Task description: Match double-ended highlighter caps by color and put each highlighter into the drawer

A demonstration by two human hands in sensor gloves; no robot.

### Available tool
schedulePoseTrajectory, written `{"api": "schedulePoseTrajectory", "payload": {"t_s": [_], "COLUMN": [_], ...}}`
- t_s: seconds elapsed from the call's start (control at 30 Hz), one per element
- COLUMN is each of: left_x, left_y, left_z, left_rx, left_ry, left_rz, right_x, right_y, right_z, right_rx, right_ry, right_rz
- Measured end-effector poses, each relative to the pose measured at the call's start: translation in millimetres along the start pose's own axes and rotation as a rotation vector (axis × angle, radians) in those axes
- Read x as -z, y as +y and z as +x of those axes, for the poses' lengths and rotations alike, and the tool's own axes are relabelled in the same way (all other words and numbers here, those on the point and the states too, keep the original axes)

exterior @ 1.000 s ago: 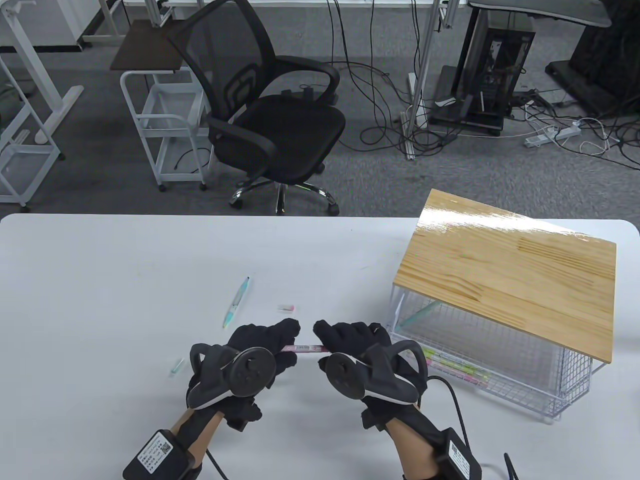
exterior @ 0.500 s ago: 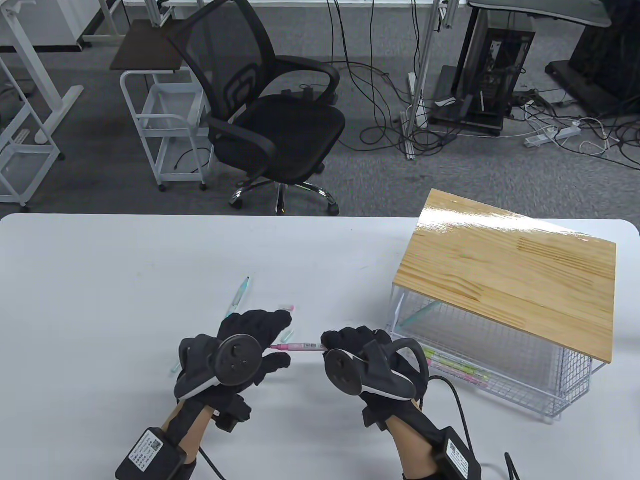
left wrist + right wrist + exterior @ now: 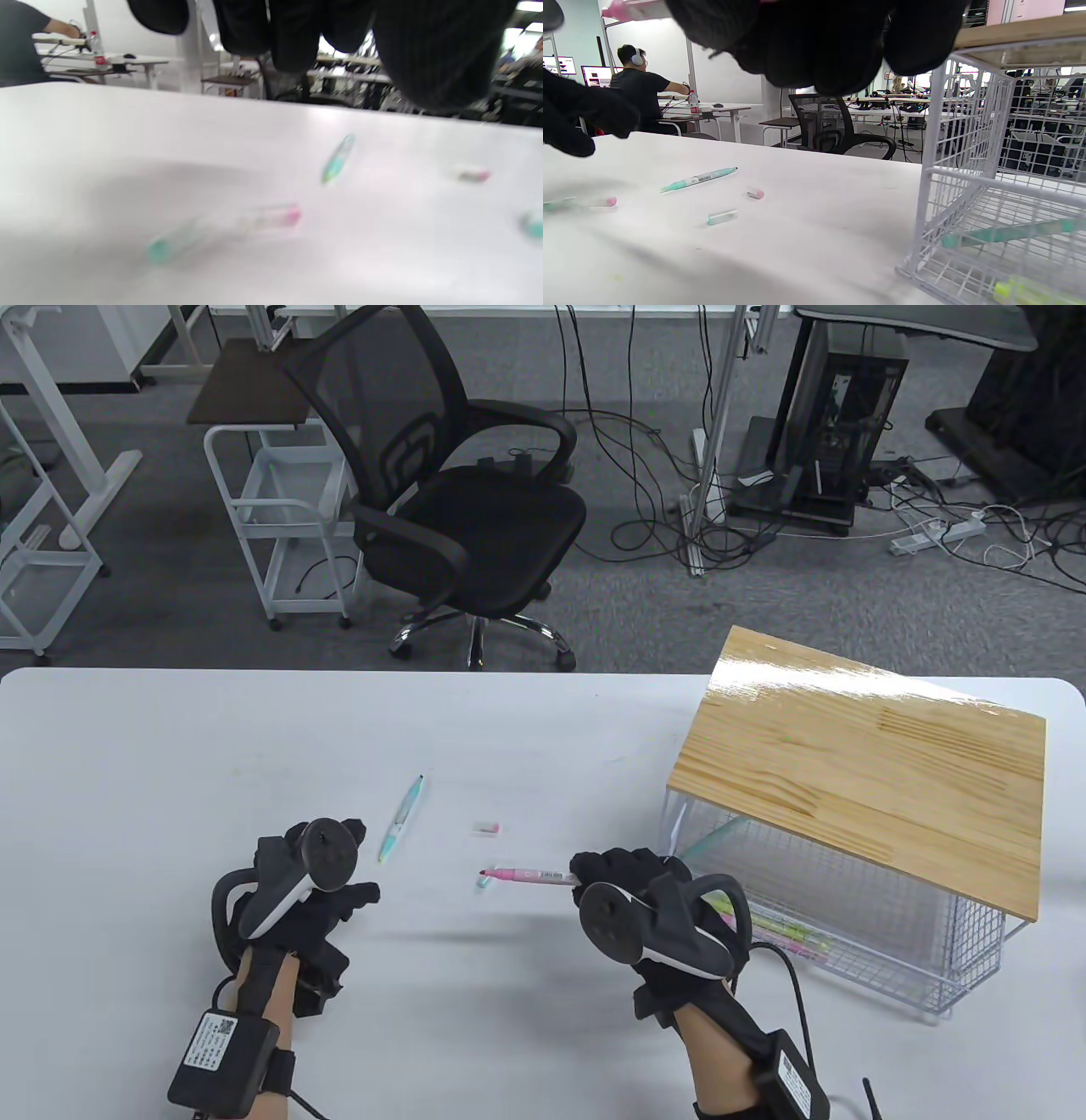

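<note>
Highlighter (image 3: 528, 875) in right hand (image 3: 632, 891)

Black office chair (image 3: 458, 500) on grey carpet (image 3: 127, 585)

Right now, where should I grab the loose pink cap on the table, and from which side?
Pinch the pink cap across its short width, coming straight down from above. It lies flat on the table, apart from the other pieces, too low for a side approach.

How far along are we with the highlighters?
Done: several capped highlighters lie in the wire drawer. In hand: the right hand holds the pink highlighter, its near end uncapped. Left: cap it, then the teal highlighter on the table; loose caps wait nearby. The left hand holds nothing visible.
</note>
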State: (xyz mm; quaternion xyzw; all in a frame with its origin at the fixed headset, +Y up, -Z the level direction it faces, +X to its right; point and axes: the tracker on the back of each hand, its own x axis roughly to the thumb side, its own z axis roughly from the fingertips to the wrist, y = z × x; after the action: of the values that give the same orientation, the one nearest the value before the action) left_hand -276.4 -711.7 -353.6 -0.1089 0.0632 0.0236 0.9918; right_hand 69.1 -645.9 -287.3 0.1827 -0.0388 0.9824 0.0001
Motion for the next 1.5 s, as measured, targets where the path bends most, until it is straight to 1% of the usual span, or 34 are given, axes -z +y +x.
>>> {"api": "schedulePoseTrajectory", "payload": {"t_s": [0.07, 0.27, 0.6, 0.8, 1.17, 1.33, 1.4, 1.5], "left_x": [6.1, 19.1, 26.5, 26.6, 26.8, 26.4, 26.5, 24.7], "left_y": [-10.4, -33.4, -49.4, -49.3, -50.6, -50.6, -49.7, -41.9], "left_z": [-2.5, -2.3, 5.9, 9.3, 9.9, 10.6, 9.5, 4.5], "left_rx": [0.026, 0.099, 0.228, 0.259, 0.269, 0.273, 0.260, 0.178], "left_ry": [0.036, 0.081, 0.124, 0.135, 0.149, 0.151, 0.154, 0.174], "left_rz": [-0.031, -0.111, -0.178, -0.178, -0.106, -0.097, -0.104, -0.098], "right_x": [0.3, 1.8, 1.7, 2.0, 2.6, 2.9, 3.0, 3.0], "right_y": [0.9, 5.0, 5.3, 5.9, 7.2, 7.8, 7.9, 8.1], "right_z": [0.5, 2.3, 3.0, 3.3, 3.5, 4.1, 4.1, 3.5], "right_rx": [-0.002, -0.018, -0.022, -0.020, -0.022, -0.025, -0.026, -0.025], "right_ry": [-0.002, -0.007, -0.011, -0.012, -0.014, -0.016, -0.017, -0.016], "right_rz": [0.002, 0.011, 0.013, 0.014, 0.015, 0.022, 0.022, 0.022]}}
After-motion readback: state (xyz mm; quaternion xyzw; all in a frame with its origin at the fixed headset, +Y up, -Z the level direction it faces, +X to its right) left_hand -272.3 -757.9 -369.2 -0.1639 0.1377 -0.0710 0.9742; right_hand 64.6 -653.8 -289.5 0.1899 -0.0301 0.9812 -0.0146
